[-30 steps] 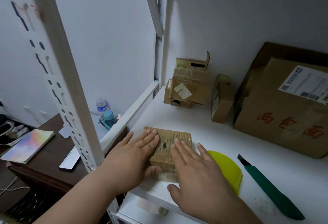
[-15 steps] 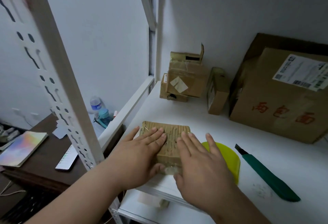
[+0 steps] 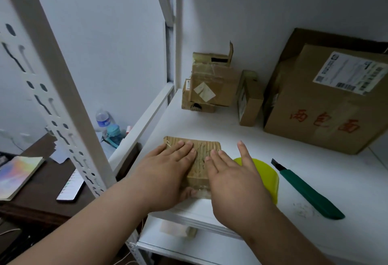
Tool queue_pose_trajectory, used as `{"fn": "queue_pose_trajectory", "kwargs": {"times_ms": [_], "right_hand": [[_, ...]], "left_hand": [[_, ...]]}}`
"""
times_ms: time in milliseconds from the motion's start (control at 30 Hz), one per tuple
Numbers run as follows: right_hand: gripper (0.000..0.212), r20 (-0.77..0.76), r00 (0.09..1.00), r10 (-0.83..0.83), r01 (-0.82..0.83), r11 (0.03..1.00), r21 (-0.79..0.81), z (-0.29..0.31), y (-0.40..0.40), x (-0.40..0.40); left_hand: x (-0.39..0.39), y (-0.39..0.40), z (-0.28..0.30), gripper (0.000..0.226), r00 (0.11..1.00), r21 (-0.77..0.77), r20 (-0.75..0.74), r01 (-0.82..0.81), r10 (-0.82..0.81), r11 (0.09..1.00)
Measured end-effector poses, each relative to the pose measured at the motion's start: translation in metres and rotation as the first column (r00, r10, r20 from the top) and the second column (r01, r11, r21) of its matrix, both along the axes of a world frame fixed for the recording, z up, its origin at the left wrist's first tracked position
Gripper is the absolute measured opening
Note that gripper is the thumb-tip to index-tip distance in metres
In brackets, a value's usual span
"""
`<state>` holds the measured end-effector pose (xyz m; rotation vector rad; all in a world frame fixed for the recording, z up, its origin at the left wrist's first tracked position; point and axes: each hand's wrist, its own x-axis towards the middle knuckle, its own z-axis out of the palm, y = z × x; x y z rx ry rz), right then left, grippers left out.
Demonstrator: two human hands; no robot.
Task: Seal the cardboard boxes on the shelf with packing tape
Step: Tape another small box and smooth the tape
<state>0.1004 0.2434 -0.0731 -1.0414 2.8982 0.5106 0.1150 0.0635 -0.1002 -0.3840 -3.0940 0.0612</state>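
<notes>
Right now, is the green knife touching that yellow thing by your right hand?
Apart. The head view shows a strip of bare white shelf between the green knife and the yellow thing.

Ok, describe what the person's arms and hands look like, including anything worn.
Both forearms are bare to the frame edge, with no sleeves in view. The left hand and right hand wear no gloves, rings, watch or bracelet. Fingernails are short and unpainted.

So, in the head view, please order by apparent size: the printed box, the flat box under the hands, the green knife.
1. printed box
2. flat box, partly covered by hands
3. green knife, though nearer the camera
</notes>
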Motion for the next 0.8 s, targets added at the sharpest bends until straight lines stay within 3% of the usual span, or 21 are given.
{"fn": "queue_pose_trajectory", "kwargs": {"times_ms": [100,167,233,333,400,500,600,800], "right_hand": [[0.075,-0.008,1.000,0.000,0.000,1.000,-0.008,-0.002,-0.005,-0.001],[0.077,-0.009,1.000,0.003,-0.003,0.998,-0.057,-0.005,-0.001,0.000],[0.080,-0.003,1.000,0.024,-0.024,0.976,-0.216,-0.004,0.012,-0.001],[0.084,0.071,0.997,-0.032,0.060,0.896,-0.440,0.000,0.051,-0.013],[0.093,0.262,0.958,-0.121,0.241,0.833,-0.498,-0.004,0.083,-0.028],[0.106,0.569,0.816,-0.103,0.474,0.683,-0.556,-0.017,0.109,-0.038],[0.096,0.706,0.708,0.020,0.573,0.567,-0.592,-0.035,0.119,-0.042],[0.051,0.724,0.678,0.129,0.622,0.424,-0.658,-0.054,0.125,-0.048]], "left_hand": [[-0.002,0.014,0.002,0.084,0.999,-0.004,0.009,-0.033,0.033,0.999],[-0.004,0.022,-0.004,0.097,0.998,0.001,-0.025,-0.053,0.053,0.999],[-0.008,0.024,-0.007,0.118,0.997,-0.007,-0.011,-0.072,0.072,0.997],[-0.011,0.019,-0.003,0.124,0.993,0.008,0.079,-0.092,0.091,0.996],[-0.015,0.020,0.003,0.122,0.987,-0.005,0.129,-0.100,0.100,0.995],[-0.021,0.031,0.011,0.124,0.976,-0.001,0.166,-0.140,0.138,0.990],[-0.030,0.050,0.014,0.125,0.974,0.016,0.178,-0.148,0.143,0.989],[-0.035,0.057,0.016,0.129,0.974,0.031,0.192,-0.131,0.123,0.991]]}}
